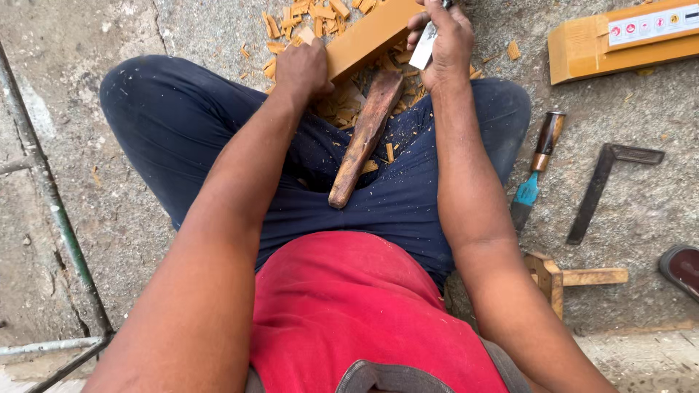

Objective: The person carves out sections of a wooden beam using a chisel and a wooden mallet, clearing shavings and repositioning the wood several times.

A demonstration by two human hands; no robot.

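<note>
I sit cross-legged on a concrete floor in dark blue trousers and a red shirt. My left hand presses on the near end of an orange-brown wooden plank that runs up to the frame's top. My right hand grips a chisel with a flat metal blade against the plank's right side. A dark wooden mallet lies on my lap between my forearms. Several wood chips are scattered around the plank.
Another chisel with a wooden handle and blue blade guard lies on the floor at right, beside a metal try square. A wooden block with a label sits top right. A wooden marking gauge, a shoe, and metal bars at left.
</note>
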